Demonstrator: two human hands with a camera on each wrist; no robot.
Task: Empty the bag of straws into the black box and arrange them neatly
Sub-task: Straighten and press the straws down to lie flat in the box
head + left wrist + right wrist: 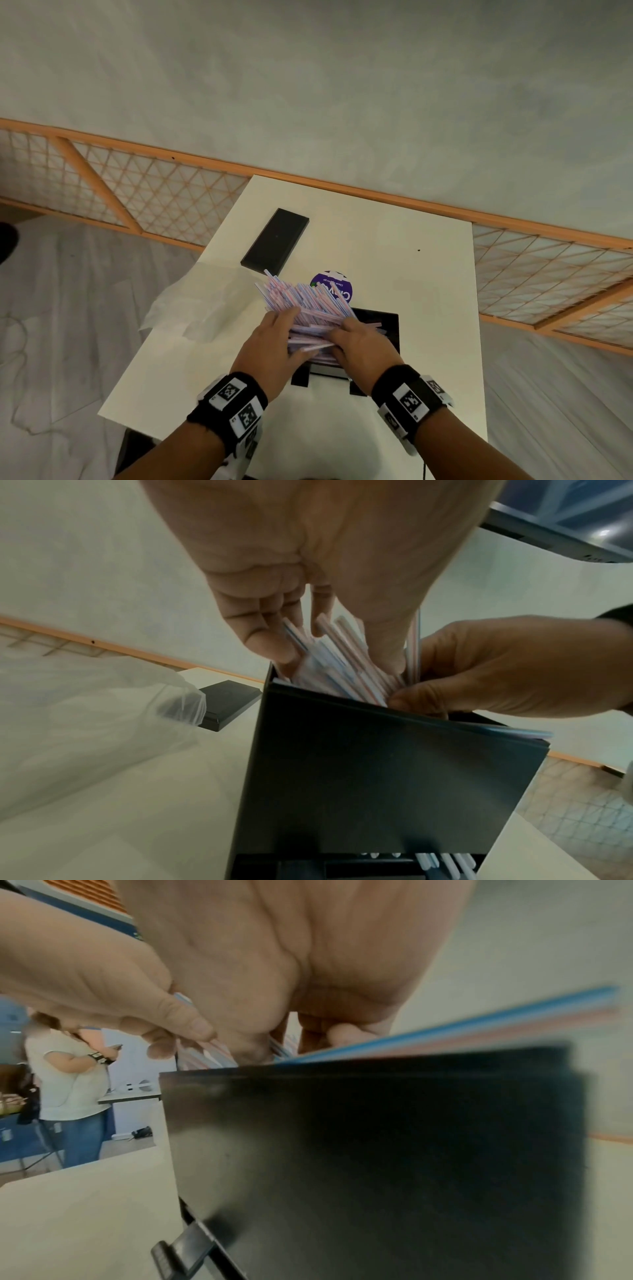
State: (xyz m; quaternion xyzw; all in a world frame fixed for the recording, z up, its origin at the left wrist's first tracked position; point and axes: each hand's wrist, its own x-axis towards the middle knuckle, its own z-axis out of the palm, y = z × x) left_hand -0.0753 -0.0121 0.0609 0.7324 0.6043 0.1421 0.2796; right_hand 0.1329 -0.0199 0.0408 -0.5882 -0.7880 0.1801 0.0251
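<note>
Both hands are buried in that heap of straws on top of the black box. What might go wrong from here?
1. The straws fan out well past the black box toward its far left, so some may slide off onto the white table.
2. The left hand and right hand each have only a partial grip on the crossed heap; pushing down may bend straws instead of seating them.
3. Straws already poke out at the box's bottom slot; more weight may jam it.
</note>
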